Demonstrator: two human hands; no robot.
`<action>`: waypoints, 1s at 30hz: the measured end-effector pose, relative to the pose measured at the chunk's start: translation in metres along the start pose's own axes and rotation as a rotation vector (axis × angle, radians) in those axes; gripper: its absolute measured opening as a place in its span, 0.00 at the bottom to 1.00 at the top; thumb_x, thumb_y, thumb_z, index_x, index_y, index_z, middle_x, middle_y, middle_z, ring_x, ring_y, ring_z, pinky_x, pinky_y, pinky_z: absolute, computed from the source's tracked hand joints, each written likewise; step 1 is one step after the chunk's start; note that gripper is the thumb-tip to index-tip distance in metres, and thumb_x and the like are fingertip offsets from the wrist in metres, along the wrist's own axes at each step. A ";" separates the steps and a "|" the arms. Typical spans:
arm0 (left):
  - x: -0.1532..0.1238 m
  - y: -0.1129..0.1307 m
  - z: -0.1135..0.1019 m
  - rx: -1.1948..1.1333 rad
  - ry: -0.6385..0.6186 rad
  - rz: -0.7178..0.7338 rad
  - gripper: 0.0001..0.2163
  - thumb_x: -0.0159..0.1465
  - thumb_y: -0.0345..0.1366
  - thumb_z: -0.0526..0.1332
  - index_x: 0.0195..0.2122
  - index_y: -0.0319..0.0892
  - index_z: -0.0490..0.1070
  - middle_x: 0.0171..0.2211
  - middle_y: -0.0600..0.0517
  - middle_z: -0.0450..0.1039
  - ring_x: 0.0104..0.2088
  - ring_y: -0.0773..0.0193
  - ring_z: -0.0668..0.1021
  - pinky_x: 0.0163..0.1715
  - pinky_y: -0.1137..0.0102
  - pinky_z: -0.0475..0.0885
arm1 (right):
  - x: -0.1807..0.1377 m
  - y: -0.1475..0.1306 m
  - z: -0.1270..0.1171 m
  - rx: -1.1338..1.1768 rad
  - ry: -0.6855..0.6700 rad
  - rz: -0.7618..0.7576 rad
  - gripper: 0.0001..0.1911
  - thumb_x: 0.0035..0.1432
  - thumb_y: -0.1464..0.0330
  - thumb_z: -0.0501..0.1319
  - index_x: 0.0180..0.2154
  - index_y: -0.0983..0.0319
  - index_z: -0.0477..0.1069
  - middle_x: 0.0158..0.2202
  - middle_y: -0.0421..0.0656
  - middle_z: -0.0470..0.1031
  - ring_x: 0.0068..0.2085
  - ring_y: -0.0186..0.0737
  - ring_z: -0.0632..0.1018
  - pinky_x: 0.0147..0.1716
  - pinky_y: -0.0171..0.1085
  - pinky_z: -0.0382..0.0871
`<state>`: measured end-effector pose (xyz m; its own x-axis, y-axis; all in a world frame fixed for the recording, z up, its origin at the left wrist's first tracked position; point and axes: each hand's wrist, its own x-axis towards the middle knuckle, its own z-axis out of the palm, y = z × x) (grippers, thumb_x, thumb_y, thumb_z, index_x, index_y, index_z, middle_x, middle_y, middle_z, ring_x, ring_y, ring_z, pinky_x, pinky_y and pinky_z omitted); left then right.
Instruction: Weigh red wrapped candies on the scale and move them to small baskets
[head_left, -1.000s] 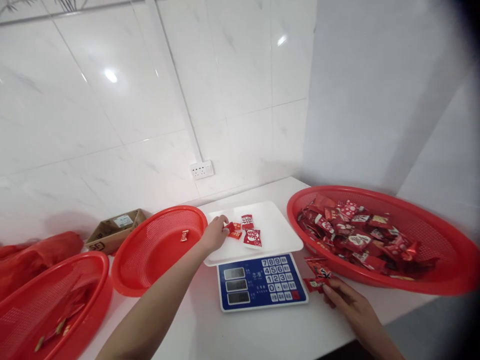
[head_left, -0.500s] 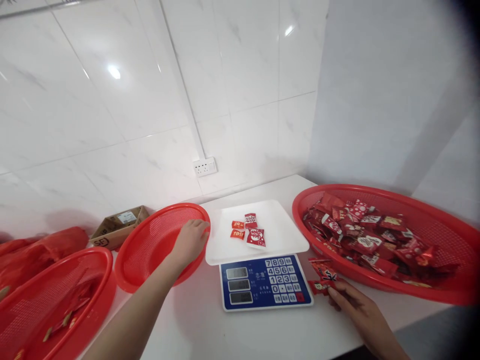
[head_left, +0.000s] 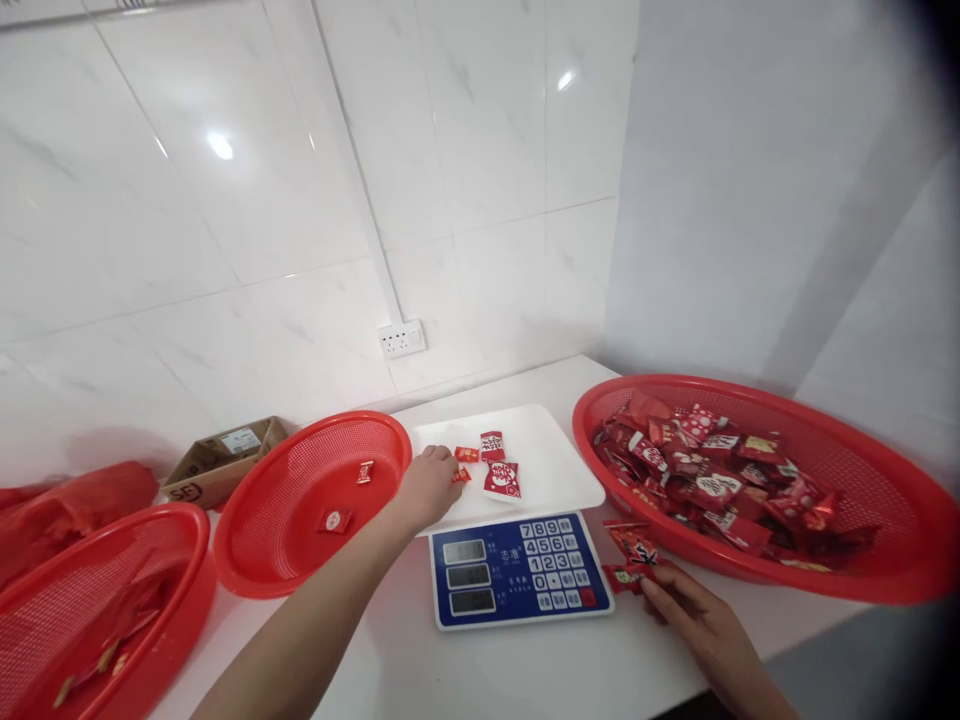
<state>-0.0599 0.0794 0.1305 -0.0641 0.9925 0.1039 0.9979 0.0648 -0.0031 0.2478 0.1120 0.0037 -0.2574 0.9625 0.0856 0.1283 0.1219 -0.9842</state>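
My left hand (head_left: 429, 487) lies on the left part of the white scale tray (head_left: 555, 470), fingers closed on a small red packet (head_left: 460, 476). Two more red packets (head_left: 493, 445) and a larger one (head_left: 504, 480) lie on the tray. My right hand (head_left: 694, 615) rests on the counter right of the blue scale panel (head_left: 517, 570), fingers curled on red packets (head_left: 634, 560). The small red basket (head_left: 311, 500) left of the scale holds two packets (head_left: 335, 520).
A big red basket (head_left: 757, 480) piled with red packets stands at the right. Another red basket (head_left: 97, 610) with a few packets sits at the lower left. Behind it are a cardboard box (head_left: 221, 460) and a red bag (head_left: 71, 505). A wall socket (head_left: 402, 338) is above the counter.
My left hand went from the scale tray to the small basket, left a packet there, and is back on the tray at another packet. The right hand stayed put.
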 end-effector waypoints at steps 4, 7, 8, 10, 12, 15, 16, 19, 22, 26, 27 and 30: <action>-0.019 -0.023 -0.019 0.055 0.057 -0.136 0.07 0.59 0.31 0.55 0.36 0.39 0.71 0.41 0.44 0.72 0.43 0.55 0.72 0.42 0.66 0.66 | 0.001 0.000 0.000 0.013 0.038 0.011 0.14 0.42 0.54 0.63 0.23 0.59 0.74 0.18 0.39 0.69 0.22 0.38 0.70 0.23 0.33 0.67; -0.034 -0.047 -0.032 0.099 0.086 -0.261 0.08 0.59 0.29 0.52 0.33 0.38 0.70 0.38 0.42 0.72 0.42 0.52 0.72 0.40 0.62 0.66 | 0.003 0.000 -0.001 0.020 0.008 0.051 0.15 0.38 0.53 0.65 0.22 0.59 0.75 0.17 0.39 0.70 0.21 0.39 0.71 0.22 0.33 0.68; -0.037 -0.054 -0.034 0.107 0.086 -0.290 0.08 0.59 0.28 0.52 0.33 0.38 0.70 0.37 0.41 0.72 0.42 0.50 0.72 0.40 0.60 0.66 | 0.004 0.000 -0.002 0.019 0.003 0.056 0.15 0.37 0.53 0.65 0.21 0.59 0.75 0.17 0.39 0.70 0.21 0.39 0.71 0.21 0.33 0.68; -0.039 -0.060 -0.034 0.101 0.081 -0.303 0.09 0.60 0.28 0.51 0.35 0.37 0.71 0.39 0.39 0.73 0.44 0.48 0.72 0.42 0.58 0.65 | 0.004 0.000 -0.003 0.011 -0.001 0.050 0.15 0.38 0.53 0.64 0.21 0.59 0.74 0.17 0.39 0.70 0.21 0.39 0.71 0.21 0.33 0.68; -0.036 -0.057 -0.029 0.060 0.071 -0.250 0.10 0.61 0.30 0.52 0.41 0.37 0.70 0.44 0.40 0.72 0.47 0.49 0.71 0.44 0.58 0.65 | 0.005 0.002 -0.003 0.000 -0.006 0.039 0.15 0.39 0.53 0.64 0.20 0.59 0.74 0.17 0.40 0.70 0.21 0.39 0.71 0.21 0.33 0.68; -0.020 -0.039 -0.016 -0.023 0.044 -0.104 0.14 0.62 0.33 0.53 0.49 0.39 0.67 0.50 0.43 0.70 0.52 0.53 0.69 0.50 0.61 0.64 | 0.004 0.004 -0.003 -0.012 -0.003 0.032 0.16 0.39 0.53 0.63 0.21 0.59 0.74 0.17 0.40 0.70 0.22 0.39 0.71 0.21 0.33 0.68; -0.013 -0.032 -0.011 -0.049 0.034 -0.054 0.15 0.63 0.34 0.53 0.51 0.39 0.66 0.51 0.44 0.69 0.54 0.55 0.68 0.52 0.62 0.62 | 0.004 0.004 -0.003 -0.015 -0.005 0.031 0.16 0.40 0.52 0.63 0.21 0.59 0.74 0.17 0.40 0.70 0.22 0.39 0.71 0.21 0.33 0.68; 0.010 -0.014 0.004 -0.117 0.008 0.068 0.16 0.65 0.32 0.51 0.54 0.40 0.63 0.54 0.45 0.67 0.57 0.57 0.64 0.56 0.62 0.60 | 0.003 0.004 -0.002 -0.022 0.000 0.014 0.16 0.42 0.52 0.62 0.23 0.59 0.74 0.18 0.40 0.70 0.22 0.39 0.71 0.22 0.33 0.68; 0.028 -0.005 0.015 -0.167 -0.009 0.126 0.14 0.65 0.32 0.52 0.52 0.40 0.64 0.53 0.45 0.68 0.56 0.56 0.66 0.53 0.56 0.62 | 0.003 0.005 -0.001 -0.033 0.007 -0.004 0.17 0.43 0.52 0.62 0.24 0.59 0.75 0.18 0.40 0.69 0.22 0.39 0.70 0.22 0.33 0.68; 0.036 -0.003 0.021 -0.207 0.005 0.117 0.10 0.64 0.33 0.55 0.46 0.40 0.68 0.44 0.48 0.71 0.45 0.59 0.74 0.45 0.57 0.69 | 0.003 0.007 -0.001 -0.030 -0.018 -0.012 0.16 0.43 0.53 0.63 0.24 0.58 0.75 0.19 0.39 0.69 0.22 0.38 0.71 0.23 0.33 0.68; 0.034 -0.004 0.020 -0.218 0.013 0.103 0.10 0.64 0.32 0.55 0.46 0.40 0.68 0.44 0.48 0.71 0.42 0.61 0.74 0.43 0.60 0.70 | 0.003 0.008 -0.002 -0.026 -0.022 -0.013 0.16 0.43 0.53 0.63 0.24 0.58 0.75 0.19 0.39 0.69 0.22 0.38 0.71 0.22 0.32 0.68; 0.022 -0.015 0.012 -0.253 0.051 0.040 0.10 0.62 0.28 0.54 0.43 0.42 0.69 0.42 0.50 0.69 0.37 0.65 0.75 0.39 0.68 0.70 | 0.003 0.009 -0.002 -0.019 -0.022 -0.014 0.15 0.43 0.53 0.63 0.24 0.58 0.75 0.19 0.39 0.69 0.22 0.38 0.70 0.23 0.32 0.68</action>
<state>-0.0764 0.1011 0.1209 -0.0306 0.9868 0.1590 0.9706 -0.0087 0.2404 0.2502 0.1164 -0.0041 -0.2806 0.9550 0.0962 0.1428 0.1406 -0.9797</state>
